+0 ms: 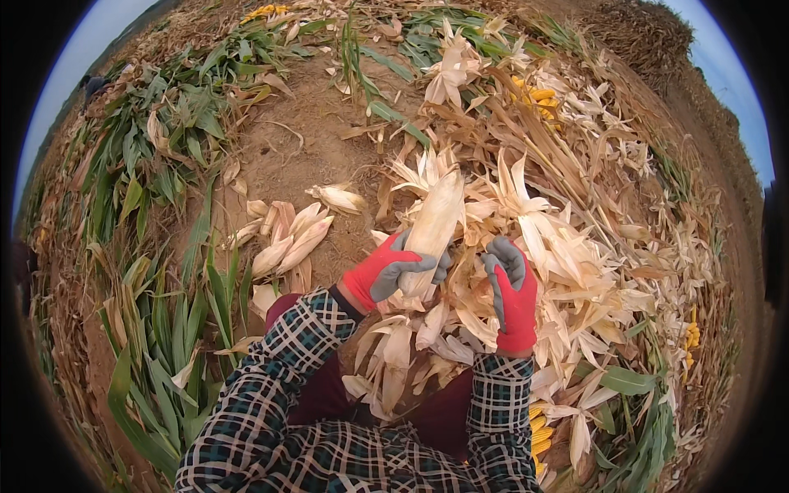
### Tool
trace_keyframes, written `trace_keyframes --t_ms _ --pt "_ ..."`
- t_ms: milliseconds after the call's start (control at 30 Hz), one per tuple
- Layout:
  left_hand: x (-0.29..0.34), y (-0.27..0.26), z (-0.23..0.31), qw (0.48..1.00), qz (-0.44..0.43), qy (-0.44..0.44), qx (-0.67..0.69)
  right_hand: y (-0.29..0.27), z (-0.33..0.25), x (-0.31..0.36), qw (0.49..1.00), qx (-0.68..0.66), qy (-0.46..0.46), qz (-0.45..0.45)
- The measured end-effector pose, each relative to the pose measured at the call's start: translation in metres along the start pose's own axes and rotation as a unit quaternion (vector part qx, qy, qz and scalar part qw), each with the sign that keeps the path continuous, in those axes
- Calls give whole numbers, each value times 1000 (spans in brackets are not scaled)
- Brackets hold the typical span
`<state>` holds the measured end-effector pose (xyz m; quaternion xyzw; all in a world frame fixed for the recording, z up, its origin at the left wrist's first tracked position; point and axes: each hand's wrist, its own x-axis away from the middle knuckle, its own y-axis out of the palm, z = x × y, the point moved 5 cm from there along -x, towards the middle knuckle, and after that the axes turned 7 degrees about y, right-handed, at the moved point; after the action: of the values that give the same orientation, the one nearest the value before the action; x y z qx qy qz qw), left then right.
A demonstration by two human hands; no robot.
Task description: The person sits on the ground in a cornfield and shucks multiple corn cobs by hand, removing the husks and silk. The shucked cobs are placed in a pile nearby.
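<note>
My left hand point(393, 267), in a red and grey work glove, grips the lower part of an ear of corn point(436, 220). Pale, dry husk wraps this ear, which tilts with its top up and to the right. To its right, apart from the ear, is my right hand point(511, 287), gloved alike. Its fingers are curled in; whatever they hold, if anything, is hidden. Loose dry husks point(559, 246) spread behind and beside this hand. Below the held ear, more husks point(396, 353) lie between my knees.
Several ears in husk point(292, 242) lie on bare soil at the left. Green corn leaves point(164, 329) cover the far left. Husked yellow cobs point(540, 435) show beside my right forearm, and other yellow cobs point(538, 99) lie farther back. Dry stalks point(559, 156) stretch across the right.
</note>
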<state>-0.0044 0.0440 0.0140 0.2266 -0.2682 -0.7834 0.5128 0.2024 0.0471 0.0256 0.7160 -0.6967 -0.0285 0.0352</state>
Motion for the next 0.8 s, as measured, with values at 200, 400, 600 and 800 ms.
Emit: trace_keyframes --t_ms 200,400,600,800 --pt "-1 1 -19 989 -21 43 -143 16 -16 3 995 -76 -30 -52" --pt "-1 -12 -27 963 -59 -22 -263 0 -11 0 991 -128 12 -24" --pt "1 -6 -14 947 -117 -59 -292 -4 -26 8 994 -83 15 -73" --pt "2 -5 -5 931 -169 -52 -318 -9 -23 10 995 -61 -12 -79"
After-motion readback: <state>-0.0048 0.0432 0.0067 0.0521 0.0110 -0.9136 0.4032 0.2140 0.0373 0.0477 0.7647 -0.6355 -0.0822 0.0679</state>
